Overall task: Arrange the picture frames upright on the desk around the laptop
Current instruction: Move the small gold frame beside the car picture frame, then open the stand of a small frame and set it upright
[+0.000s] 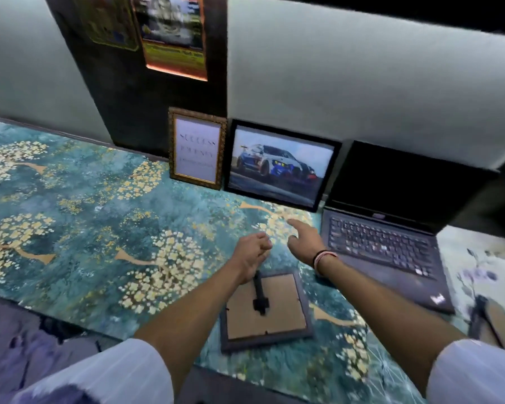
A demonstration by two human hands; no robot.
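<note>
A gold-framed text picture (196, 148) and a black-framed race-car picture (280, 165) stand upright against the wall, left of the open laptop (382, 249). A dark frame (265, 312) lies face down near the desk's front edge, its stand on top. My left hand (252, 253) hovers just above that frame's far edge, fingers loosely curled and holding nothing. My right hand (305, 240) reaches forward beside the laptop, fingers spread and empty. Another frame (491, 322) lies face down at the far right, partly cut off by the image edge.
The desk (79, 228) is covered by a teal cloth with gold flower trees. A dark wall panel with posters (172, 33) rises behind the gold frame. A dark shelf or overhang (478, 13) juts out above the laptop at the upper right.
</note>
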